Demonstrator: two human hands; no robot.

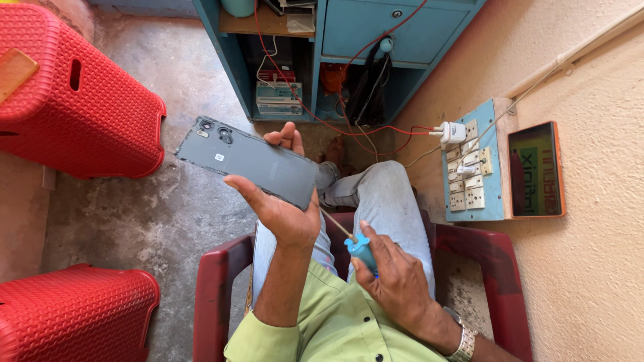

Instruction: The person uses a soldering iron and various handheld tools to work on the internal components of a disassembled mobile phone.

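Holding a dark grey phone point(249, 163) back-side up, the left hand point(285, 211) cups its lower end, fingers point(290, 137) wrapped over the far edge and thumb across the near edge. The phone sits above the person's lap, up and left of the blue-handled screwdriver point(355, 243). Its long axis runs from the palm up-left, the camera-lens end pointing toward the upper red plastic stool point(74, 94). Judged thin, stiff and light; the smooth back looks slippery and probably fragile at the edges, so the long side edges are the sound place to hold it. The right hand point(399, 281) is closed around the screwdriver's handle, the slim shaft angled up-left with its tip reaching toward the phone's lower end; contact cannot be told. Right of the phone, a blue switchboard point(496, 194) with a white charger point(453, 132) hangs on the wall. Beneath the phone is a maroon chair point(215, 295).
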